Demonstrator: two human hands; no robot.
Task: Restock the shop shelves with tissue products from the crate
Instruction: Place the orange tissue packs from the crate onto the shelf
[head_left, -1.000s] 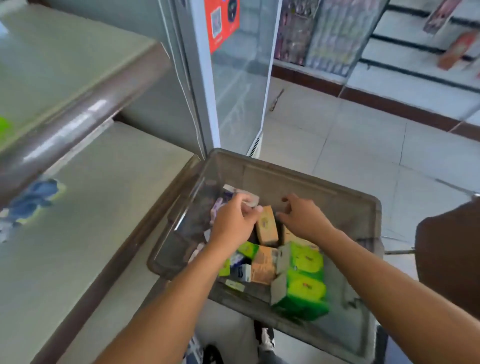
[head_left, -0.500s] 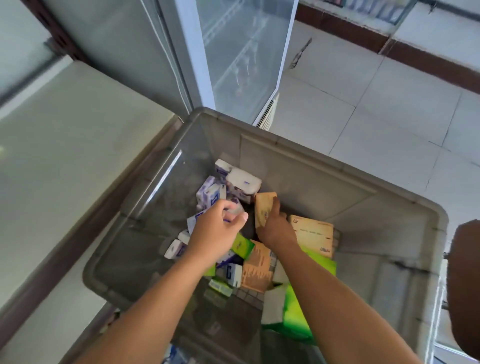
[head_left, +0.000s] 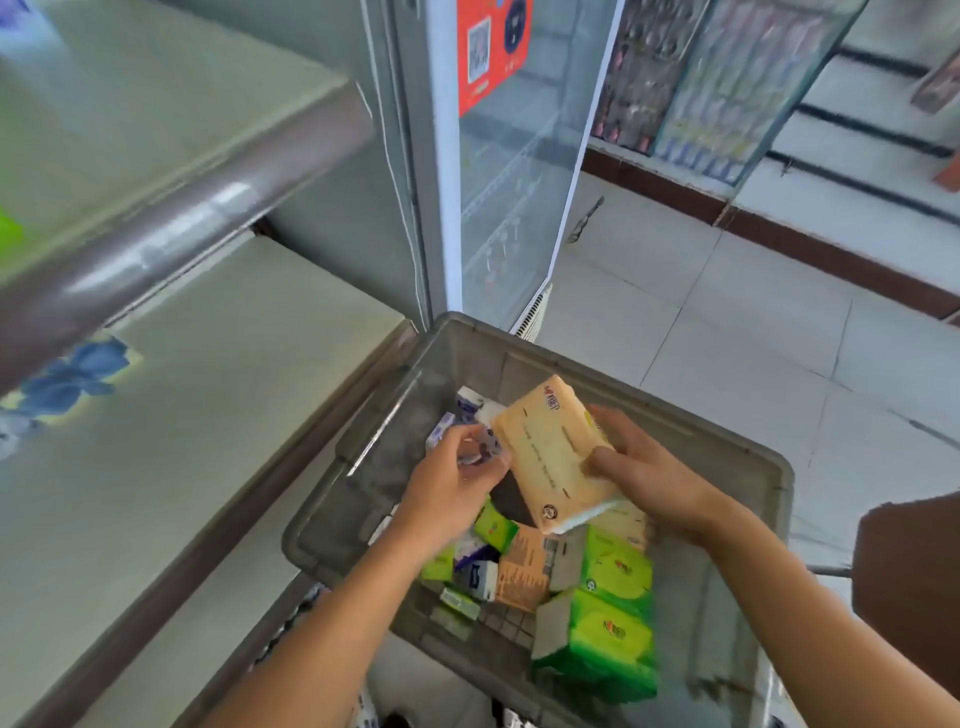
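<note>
A grey plastic crate (head_left: 691, 431) stands below me with several tissue packs in it: green ones (head_left: 610, 623), an orange-brown one (head_left: 524, 569) and small purple-white ones. My right hand (head_left: 649, 470) grips a beige tissue pack (head_left: 553, 457) and holds it tilted above the crate. My left hand (head_left: 452, 483) pinches a small purple-and-white tissue packet (head_left: 480, 449) just left of the beige pack. Pale green shelves (head_left: 171, 415) run along the left.
A blue-and-yellow package (head_left: 67, 382) lies at the back of the lower shelf, under the dark rail of the upper shelf (head_left: 171, 234). A glass-door cooler (head_left: 498, 171) stands beyond the crate. A brown object (head_left: 914, 587) is at the right edge. White floor tiles lie to the right.
My right hand has lifted the beige pack up out of the crate. My left hand has come up with the small purple-white packet. The camera has tilted back up toward the shelves.
</note>
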